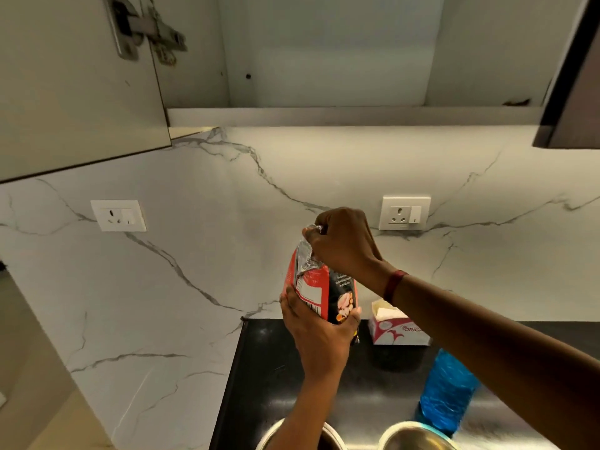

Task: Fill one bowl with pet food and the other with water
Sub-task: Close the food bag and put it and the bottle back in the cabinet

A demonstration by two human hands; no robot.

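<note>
The left hand point(316, 332) is wrapped around the lower part of the pet food bag point(319, 287), fingers closed on its sides, holding it upright in the air above the surface point(292, 378). The right hand point(341, 238) is closed in a pinch on the crumpled silver top of the bag; a dark red band sits on that wrist. The bag is red and black with a white label panel and small print too blurred to read. The surface is a glossy black counter. At its near edge stand two metal bowls: the left bowl point(328, 438) is partly hidden by the left forearm, and its contents cannot be judged; the right bowl point(418, 436) shows a bare steel interior. Just beside the right bowl stands a blue plastic water bottle point(446, 394), upright. Behind it, near the wall, sits a white and red tissue box point(394, 329) with partial lettering reading "ORIGA". The wall point(227, 222) is white marble with grey veins and carries two white socket plates, the left socket point(118, 216) and the right socket point(405, 212). Above, a wall cabinet point(324, 60) stands open, its door point(74, 92) swung to the left with a metal hinge visible.
</note>
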